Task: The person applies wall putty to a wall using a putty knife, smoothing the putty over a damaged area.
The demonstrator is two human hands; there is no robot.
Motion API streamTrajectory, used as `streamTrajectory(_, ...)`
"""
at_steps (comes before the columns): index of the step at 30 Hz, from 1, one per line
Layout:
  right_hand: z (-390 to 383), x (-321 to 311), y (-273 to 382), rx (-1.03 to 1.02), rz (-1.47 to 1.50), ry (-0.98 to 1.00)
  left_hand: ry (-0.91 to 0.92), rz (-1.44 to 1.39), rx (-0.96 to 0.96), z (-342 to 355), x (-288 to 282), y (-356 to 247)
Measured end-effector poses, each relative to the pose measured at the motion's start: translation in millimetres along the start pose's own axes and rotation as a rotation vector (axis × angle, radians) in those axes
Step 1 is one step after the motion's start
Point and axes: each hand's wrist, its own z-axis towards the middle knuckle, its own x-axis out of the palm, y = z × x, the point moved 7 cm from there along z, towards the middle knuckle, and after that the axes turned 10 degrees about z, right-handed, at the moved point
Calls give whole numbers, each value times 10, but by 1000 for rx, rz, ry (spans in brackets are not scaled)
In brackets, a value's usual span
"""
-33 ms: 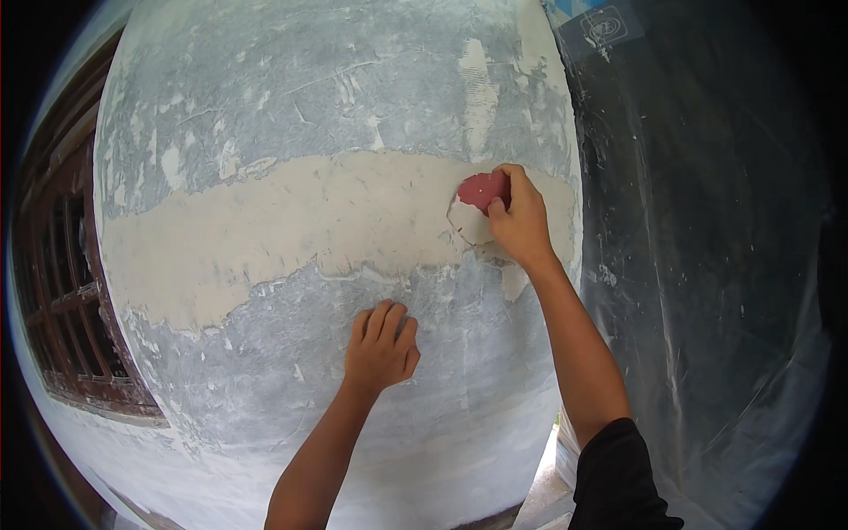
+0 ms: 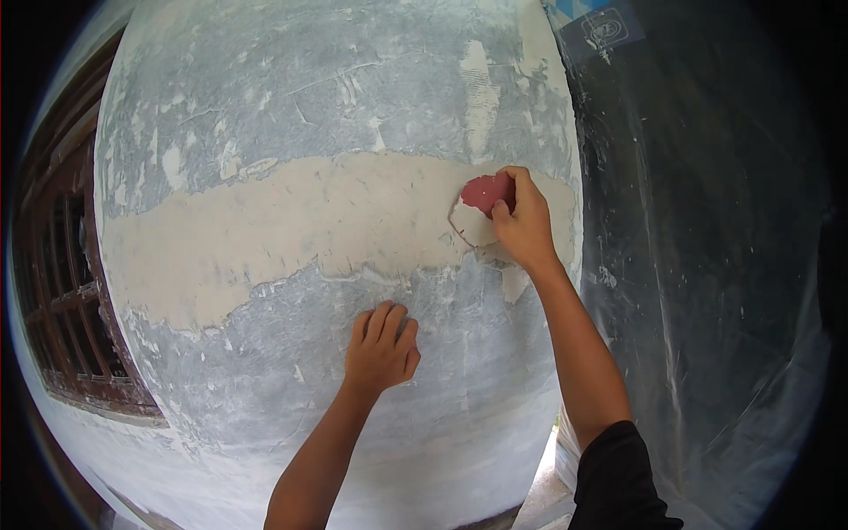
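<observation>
My right hand (image 2: 526,219) pinches a red putty spreader (image 2: 488,192) by its right side, thumb in front. Pale filler covers the spreader's lower left part, and that edge lies against the wall. Beneath it runs a broad band of cream wall filler (image 2: 291,208) across the grey wall (image 2: 291,380). My left hand (image 2: 380,346) is lower and further left, below the band, its back toward me and its fingers curled at the wall. A small dark patch shows by its index finger; whether that is an object or shadow, I cannot tell.
A brown wooden window frame (image 2: 75,300) with bars stands at the left. Dark, shiny plastic sheeting (image 2: 707,265) hangs past the wall's right edge. Pale filler patches (image 2: 476,88) mark the upper wall. A bright gap (image 2: 545,473) shows low on the right.
My right hand and the spreader have shifted very slightly to the right along the band. My left hand has stayed in place.
</observation>
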Motion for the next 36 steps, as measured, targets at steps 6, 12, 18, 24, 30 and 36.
streamTrajectory(6, -96, 127, 83, -109, -152, 108, -13, -18, 5, -24, -13, 14)
streamTrajectory(12, -165, 189, 158, -151, -125, 101, -5, -15, 7, -19, -8, -4)
streamTrajectory(18, -137, 4, 10, -52, 19, -36, 0, -5, 0, -19, 13, 13)
streamTrajectory(24, -125, -150, -97, -41, -34, -81, -16, -6, -2, -3, -3, 5)
streamTrajectory(30, -218, 35, 5, -99, -102, 23, -1, -5, 0, -20, 7, 4)
streamTrajectory(36, -251, 20, -6, 6, 76, -75, 10, -15, -6, -28, 5, 23)
